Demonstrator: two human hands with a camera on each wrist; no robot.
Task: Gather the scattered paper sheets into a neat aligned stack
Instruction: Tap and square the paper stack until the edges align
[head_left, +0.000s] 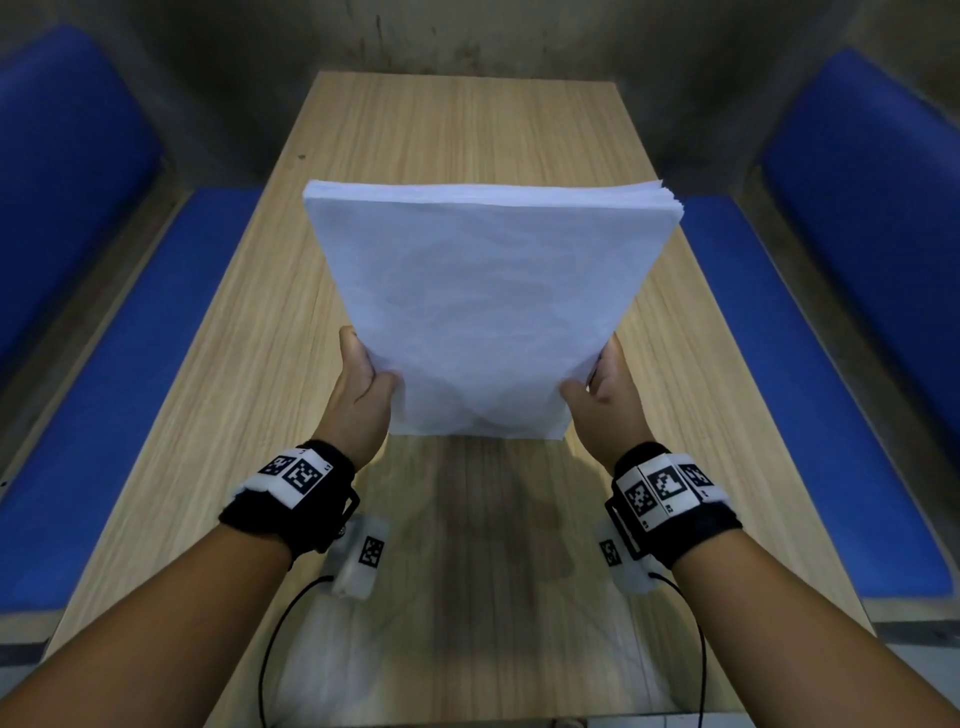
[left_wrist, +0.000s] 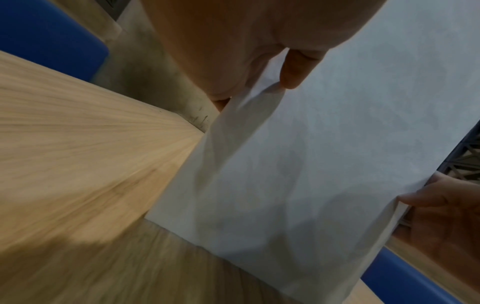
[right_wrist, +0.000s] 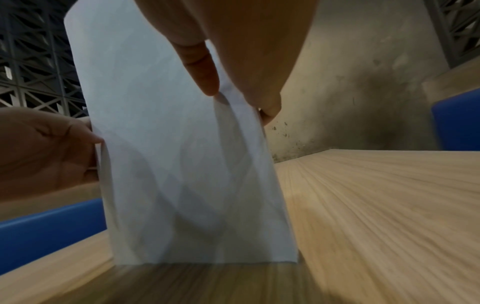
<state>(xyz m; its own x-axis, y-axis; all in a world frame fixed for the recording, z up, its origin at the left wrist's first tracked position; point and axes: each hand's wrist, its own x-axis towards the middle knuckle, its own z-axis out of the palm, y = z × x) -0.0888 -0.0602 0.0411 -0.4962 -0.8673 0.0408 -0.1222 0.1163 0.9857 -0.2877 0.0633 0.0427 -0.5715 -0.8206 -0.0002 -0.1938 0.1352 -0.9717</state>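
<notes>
The thick stack of white rectangular paper sheets (head_left: 483, 306) stands upright on its short lower edge on the long light-wood worktop (head_left: 249, 332), near the middle of the head view, its top leaning away toward 12 o'clock. The left hand (head_left: 363, 395) clamps the stack's side edge at about 8 o'clock, thumb on the near face and fingers curled behind; the right hand (head_left: 605, 387) clamps the opposite edge at about 4 o'clock in the same way. In the right wrist view the bottom edge of the stack (right_wrist: 197, 205) touches the worktop (right_wrist: 389, 205). The top edges look nearly flush, with slight fanning at the 1 o'clock corner. Blue padded benches (head_left: 810, 395) run along the worktop at 3 and 9 o'clock, below a stained concrete wall (head_left: 467, 36) at 12 o'clock
</notes>
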